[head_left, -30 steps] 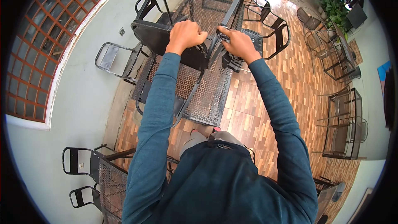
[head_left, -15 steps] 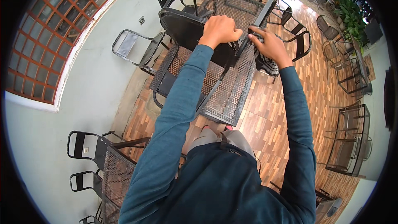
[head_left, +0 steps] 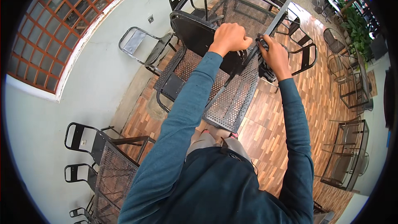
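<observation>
Window grille (head_left: 52,23) and pale wall (head_left: 93,83) fill the left; the wall chair (head_left: 133,43) stands beside the left edge of the perforated surface (head_left: 234,103). Next comes the black chair (head_left: 190,33), apparently upturned and tilted on that surface, back from its near edge, probably so that the surface bears its weight and its frame sits within reach. The left hand (head_left: 229,38) curls over the seat's rim, its grip seemingly clamped there to steady the chair, fingertips hidden. Toward the surface's right edge, the right hand (head_left: 275,56) has its grip closed on the checked cloth (head_left: 267,74) at a frame bar, likely to put fabric against metal. Past that edge, another chair (head_left: 306,59) stands on the floor (head_left: 265,116).
</observation>
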Action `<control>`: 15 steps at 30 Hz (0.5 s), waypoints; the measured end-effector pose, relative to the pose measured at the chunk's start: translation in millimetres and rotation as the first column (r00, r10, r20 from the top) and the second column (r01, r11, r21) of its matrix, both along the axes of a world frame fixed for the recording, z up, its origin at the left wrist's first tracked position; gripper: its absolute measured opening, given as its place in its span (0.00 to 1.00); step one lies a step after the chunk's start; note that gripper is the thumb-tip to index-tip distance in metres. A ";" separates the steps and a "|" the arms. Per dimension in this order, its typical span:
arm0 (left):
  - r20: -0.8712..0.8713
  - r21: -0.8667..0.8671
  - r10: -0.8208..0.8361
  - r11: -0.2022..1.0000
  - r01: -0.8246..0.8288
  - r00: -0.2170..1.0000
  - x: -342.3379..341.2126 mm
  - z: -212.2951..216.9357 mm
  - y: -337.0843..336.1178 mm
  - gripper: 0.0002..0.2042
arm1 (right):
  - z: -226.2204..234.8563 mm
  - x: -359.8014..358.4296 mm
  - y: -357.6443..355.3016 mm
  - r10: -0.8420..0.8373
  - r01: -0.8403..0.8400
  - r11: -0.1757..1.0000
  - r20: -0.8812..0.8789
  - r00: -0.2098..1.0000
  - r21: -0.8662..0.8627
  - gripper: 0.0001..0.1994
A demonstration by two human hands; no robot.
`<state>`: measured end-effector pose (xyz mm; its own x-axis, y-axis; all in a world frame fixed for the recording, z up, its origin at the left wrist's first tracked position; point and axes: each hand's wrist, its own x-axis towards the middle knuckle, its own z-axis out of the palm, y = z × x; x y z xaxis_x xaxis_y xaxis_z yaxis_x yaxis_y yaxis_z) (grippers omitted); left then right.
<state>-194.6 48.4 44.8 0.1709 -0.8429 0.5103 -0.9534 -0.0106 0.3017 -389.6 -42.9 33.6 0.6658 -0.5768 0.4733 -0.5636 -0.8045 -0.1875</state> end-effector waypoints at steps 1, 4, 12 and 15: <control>-0.002 -0.008 -0.005 1.000 0.005 1.000 1.6 -0.4 0.6 0.18 | -0.9 0.1 2.5 0.015 -0.015 1.000 0.009 1.000 -0.026 0.12; 0.007 0.016 0.002 1.000 -0.002 1.000 2.1 1.8 -3.7 0.18 | -1.0 -2.2 -4.1 0.035 -0.035 0.999 -0.007 0.999 0.004 0.11; 0.027 0.046 0.031 0.998 -0.033 0.999 0.0 -1.5 -4.2 0.18 | 0.7 0.0 3.2 -0.012 0.012 1.000 -0.008 1.000 0.022 0.16; 0.026 0.061 0.035 0.997 -0.037 0.999 -1.7 0.0 -4.9 0.18 | -2.8 -4.4 0.3 0.020 -0.020 0.999 0.009 1.000 0.039 0.16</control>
<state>-196.3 43.4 44.8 0.1898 -0.8664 0.4619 -0.9591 -0.0631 0.2758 -394.0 -42.6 30.8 0.6732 -0.5814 0.4570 -0.5457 -0.8076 -0.2236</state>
